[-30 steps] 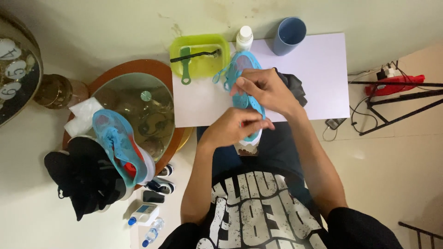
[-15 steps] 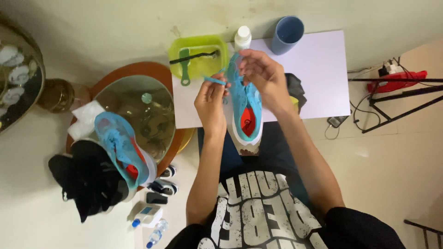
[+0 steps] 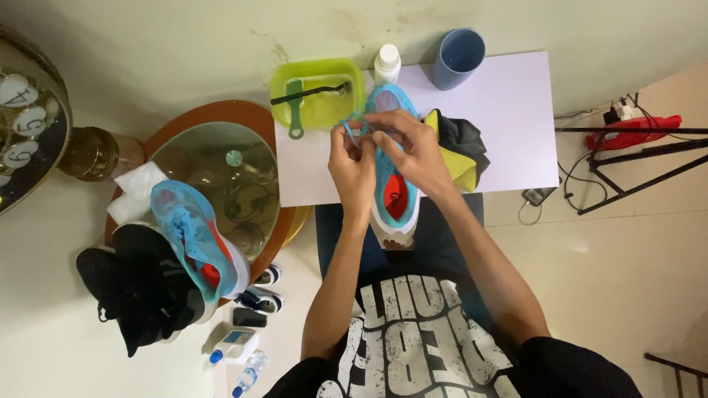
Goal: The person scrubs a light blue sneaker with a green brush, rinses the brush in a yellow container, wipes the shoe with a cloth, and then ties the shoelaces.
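The blue shoe [image 3: 391,188] lies lengthwise between my hands, heel toward me over my lap, toe at twelve o'clock on the white table [image 3: 509,103]. My left hand [image 3: 352,168] pinches the blue lace [image 3: 346,131] near the top eyelets, fingers closed on it; my right hand [image 3: 413,151] curls over the upper, fingertips closed on the lacing too. I judge the lacing is partway handled: the lace hangs loose at the toe end and the orange insole shows through the open throat, so much is left. At nine o'clock the second blue shoe [image 3: 193,239] rests on the round glass stand [image 3: 236,158], apart. Beyond, the green tub [image 3: 354,81] with its brush [image 3: 296,110] sits at eleven, a white bottle [image 3: 386,63] and blue cup [image 3: 457,57] at twelve to one. Bare tabletop lies open at two o'clock; a dark and yellow cloth [image 3: 461,147] crowds my right wrist.
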